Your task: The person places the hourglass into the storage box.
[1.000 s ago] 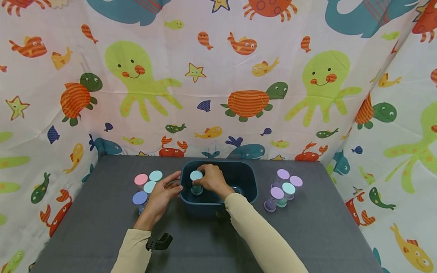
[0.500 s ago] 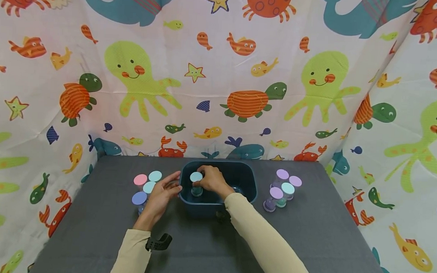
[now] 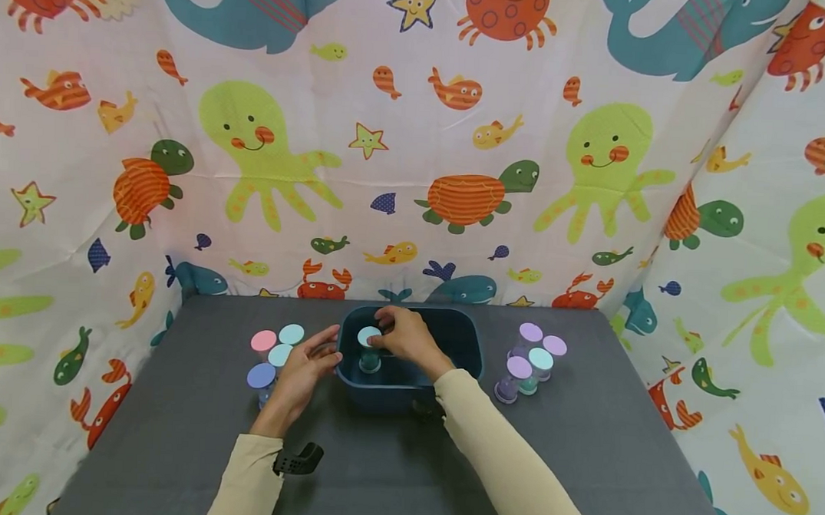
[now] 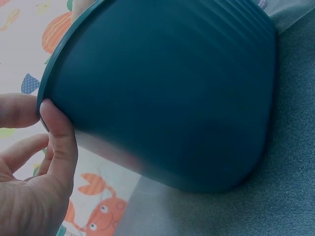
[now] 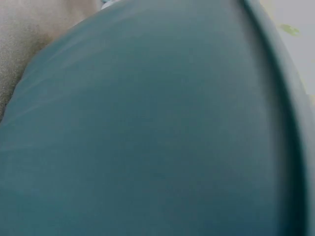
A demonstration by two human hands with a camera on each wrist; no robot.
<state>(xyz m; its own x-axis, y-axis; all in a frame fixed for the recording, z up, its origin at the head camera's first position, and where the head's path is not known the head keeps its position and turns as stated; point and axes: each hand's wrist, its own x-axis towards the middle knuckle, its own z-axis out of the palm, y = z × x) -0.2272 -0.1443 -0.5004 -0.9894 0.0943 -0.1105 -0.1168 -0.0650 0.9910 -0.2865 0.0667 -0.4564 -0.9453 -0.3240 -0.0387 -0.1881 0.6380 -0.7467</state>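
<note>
Change noted: compared with half a second ago, the right wrist sits slightly further right, while the clear hourglass-like container with a round mint cap [image 3: 369, 360] stands upright at the same left end of the dark teal rounded plastic tub [image 3: 386, 398]. Judged from this, the container is settled in place rather than in transit.

Hands: the right hand [image 3: 413, 340] appears to pinch the container near its cap, though the right wrist view is filled by tub wall and cannot confirm it. The left hand [image 3: 300, 375] has its fingers extended, touching the tub's left rim.

Count: one tub on the grey cloth-covered counter [image 3: 368, 471]; one container visible inside. Left of it, four similar capped containers show: one pink-capped [image 3: 264, 342], two mint-capped [image 3: 291, 334], one blue-capped [image 3: 261, 374]. Right of it, four: three lavender-capped [image 3: 519, 367], one mint-capped. Both outer groups are unchanged.
</note>
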